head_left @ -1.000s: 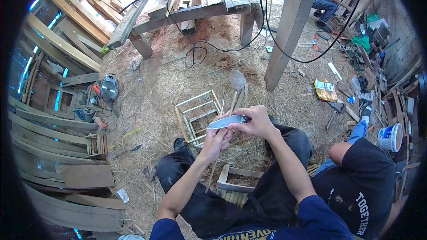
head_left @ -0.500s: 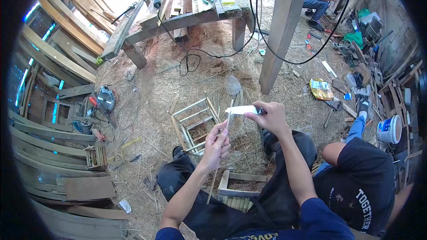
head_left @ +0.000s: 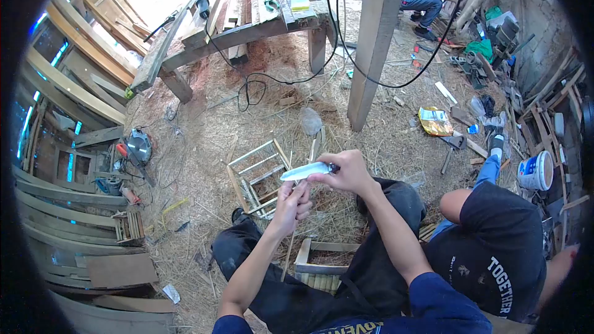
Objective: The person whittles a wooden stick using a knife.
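Observation:
My right hand (head_left: 342, 172) is closed round the handle of a knife (head_left: 303, 172), its broad pale blade pointing left. In my left hand (head_left: 292, 209) a thin wooden strip (head_left: 288, 256) is pinched, its lower end slanting down past my knee. The blade lies across the strip's top, just above my left fingertips. On the ground beyond my hands sits a slatted wooden frame (head_left: 244, 180). A small wooden piece with a row of slats (head_left: 322, 268) is between my legs.
Straw and shavings cover the floor. A wooden post (head_left: 371, 55) and workbench (head_left: 247, 31) stand ahead, with a trailing black cable (head_left: 291, 80). A circular saw (head_left: 138, 147) lies left. A person in a dark shirt (head_left: 489, 253) sits close right, near a white bucket (head_left: 536, 171).
The knife has moved down and left, so its blade now lies nearer my left fingertips. My left hand still pinches the strip. The whole view has shifted slightly.

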A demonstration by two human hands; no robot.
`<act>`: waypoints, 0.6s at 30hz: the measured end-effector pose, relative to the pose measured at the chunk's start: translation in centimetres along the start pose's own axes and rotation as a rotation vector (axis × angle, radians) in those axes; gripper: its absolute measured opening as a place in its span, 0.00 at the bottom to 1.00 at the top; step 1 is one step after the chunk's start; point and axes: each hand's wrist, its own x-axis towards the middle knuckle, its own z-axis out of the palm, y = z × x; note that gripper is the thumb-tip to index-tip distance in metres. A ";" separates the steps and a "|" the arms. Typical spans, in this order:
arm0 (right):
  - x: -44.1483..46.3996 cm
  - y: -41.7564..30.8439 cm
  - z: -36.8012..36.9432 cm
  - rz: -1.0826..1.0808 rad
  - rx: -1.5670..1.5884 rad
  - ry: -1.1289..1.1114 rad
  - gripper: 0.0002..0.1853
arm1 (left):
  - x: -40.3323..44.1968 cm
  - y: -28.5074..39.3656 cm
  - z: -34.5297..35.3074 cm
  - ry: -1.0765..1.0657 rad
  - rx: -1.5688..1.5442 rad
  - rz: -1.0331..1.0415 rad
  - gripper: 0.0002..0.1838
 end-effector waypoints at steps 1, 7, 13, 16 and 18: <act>0.0 0.2 -0.5 0.007 -0.039 0.007 0.24 | -0.4 0.4 0.3 -0.010 0.015 0.003 0.17; -0.4 1.9 -2.0 0.080 -0.207 0.123 0.26 | -0.9 1.2 1.3 0.020 0.042 0.010 0.17; 0.3 0.5 0.3 0.121 -0.142 0.037 0.25 | -1.3 1.5 0.4 0.070 0.029 0.032 0.14; 0.1 -1.1 1.9 0.009 -0.079 -0.111 0.26 | -0.6 0.8 -1.4 0.047 0.026 0.018 0.05; 0.6 -2.0 2.7 -0.016 0.000 -0.141 0.26 | -0.9 0.4 -1.4 0.075 -0.016 0.024 0.04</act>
